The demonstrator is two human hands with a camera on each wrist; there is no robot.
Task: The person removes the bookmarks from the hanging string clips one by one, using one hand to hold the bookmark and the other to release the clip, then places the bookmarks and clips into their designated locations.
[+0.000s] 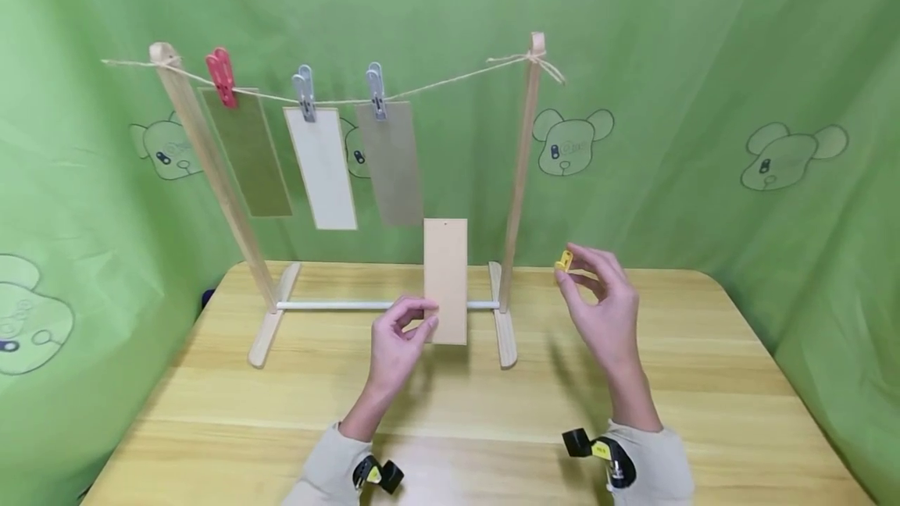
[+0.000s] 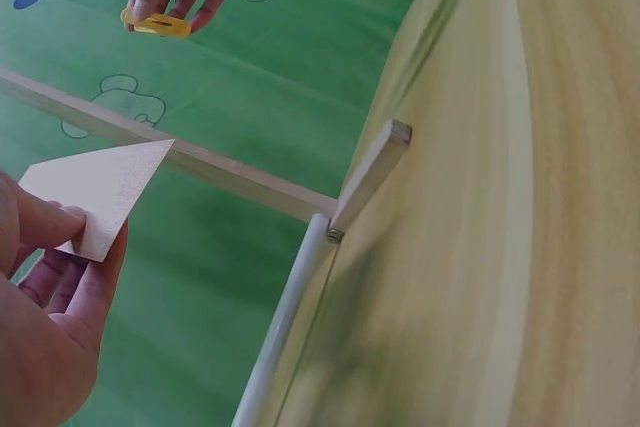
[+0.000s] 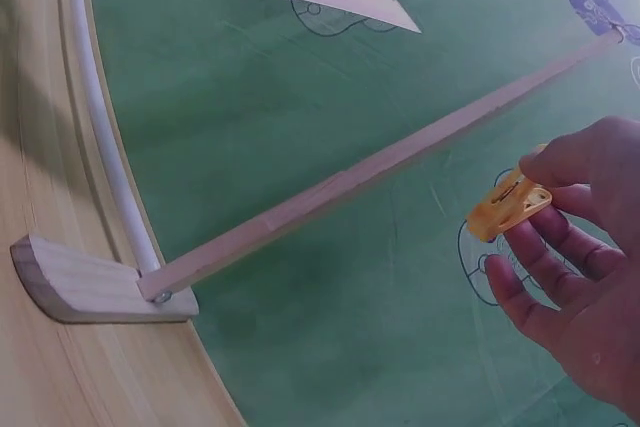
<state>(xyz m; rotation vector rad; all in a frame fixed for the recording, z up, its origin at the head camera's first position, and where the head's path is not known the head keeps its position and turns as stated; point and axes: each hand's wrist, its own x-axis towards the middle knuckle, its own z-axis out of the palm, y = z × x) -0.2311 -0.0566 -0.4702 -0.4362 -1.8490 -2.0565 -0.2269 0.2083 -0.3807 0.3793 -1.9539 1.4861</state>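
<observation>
My left hand point(image 1: 395, 342) pinches the lower left edge of a peach-coloured card point(image 1: 446, 279), which stands upright in the air in front of the rack's white rod. To the right of the rack, my right hand point(image 1: 603, 299) holds a yellow clothespin point(image 1: 565, 261) between thumb and fingers; the right wrist view shows the same clothespin point(image 3: 508, 203) closer. Along the string point(image 1: 450, 83) hang an olive card point(image 1: 248, 155) under a red clothespin point(image 1: 221, 76), a white card point(image 1: 322, 170) under a grey clothespin point(image 1: 305, 92), and a grey-brown card point(image 1: 391, 166) under another grey clothespin point(image 1: 376, 90).
Two wooden posts carry the string, the left post point(image 1: 214, 170) and the right post point(image 1: 523, 178). A white rod point(image 1: 330, 305) joins their feet on the wooden table point(image 1: 492, 420). Behind hangs a green curtain point(image 1: 668, 37) with bear-face drawings.
</observation>
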